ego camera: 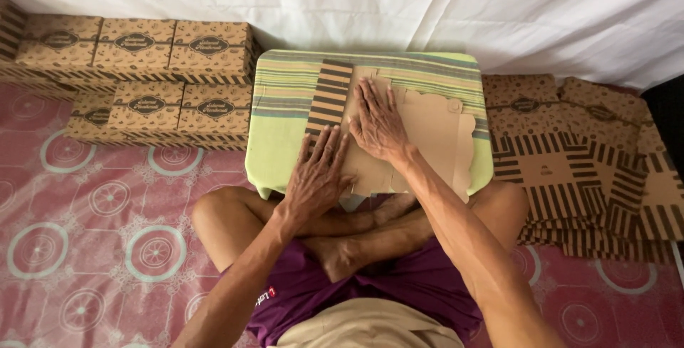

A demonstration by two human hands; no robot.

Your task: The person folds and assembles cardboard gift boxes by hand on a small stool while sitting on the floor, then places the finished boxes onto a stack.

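A person sits cross-legged on a patterned pink floor mat (92,234) behind a small table (285,141) covered in green striped cloth. On it lies a flat, unfolded cardboard box blank (434,134), plain brown side up, with a striped flap (329,99) showing at about 10 o'clock from the hands.

The left hand (317,173) presses palm-down on the blank's near edge, at about 7 o'clock on the table top, its fingers (324,145) spread flat and grasping nothing. The right hand (377,123) lies flat near the middle of the blank, fingers extended toward 12 o'clock, likewise holding nothing, only bearing down on the card.

Judging from this, the work in hand is creasing or flattening a panel of the blank. To do it well, the pressure should probably run along the scored line instead of across it, with one palm anchoring the sheet so it does not slide on the cloth while the other firms the fold. Keeping the blank square on the table would help the flaps meet cleanly.

At 9 to 10 o'clock, finished printed boxes (142,70) are stacked in rows against a white sheet (427,6). At 3 o'clock, a pile of flat blanks (584,156) lies on the floor.
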